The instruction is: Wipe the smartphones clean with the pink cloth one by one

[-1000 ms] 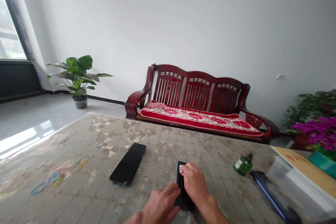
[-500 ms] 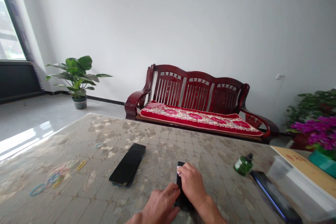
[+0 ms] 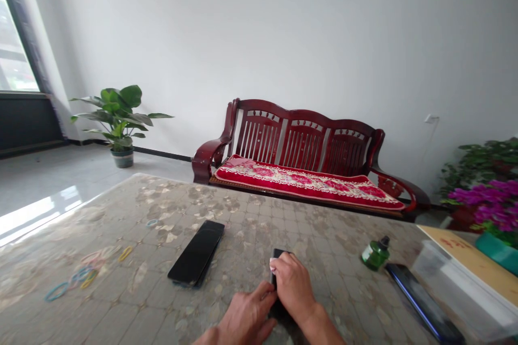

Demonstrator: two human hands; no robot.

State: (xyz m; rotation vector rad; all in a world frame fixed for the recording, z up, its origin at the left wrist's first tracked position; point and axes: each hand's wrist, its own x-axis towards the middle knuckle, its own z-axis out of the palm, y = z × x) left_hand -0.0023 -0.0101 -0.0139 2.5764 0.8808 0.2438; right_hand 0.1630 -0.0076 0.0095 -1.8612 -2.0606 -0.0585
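A dark phone (image 3: 278,310) lies on the table in front of me, mostly hidden under my hands. My left hand (image 3: 249,310) grips its left edge, fingers bent and thumb low along the side. Closed, with fingers curled, my right hand (image 3: 293,283) presses on the phone's upper part. A small white bit (image 3: 272,264) shows at its fingertips; what it is I cannot make out. Left of my hands lies another black phone (image 3: 197,252), screen up, apparently on top of something thin and dark.
Colourful rubber bands (image 3: 87,275) lie at the left of the patterned table (image 3: 162,312). To the right are a green bottle (image 3: 375,254), a blue-edged phone (image 3: 424,302) and a clear plastic box (image 3: 457,285). A wooden bench (image 3: 305,140) stands beyond the table.
My right hand has shifted slightly left over the phone, with the white bit at its fingertips. The left hand stays nearly in place.
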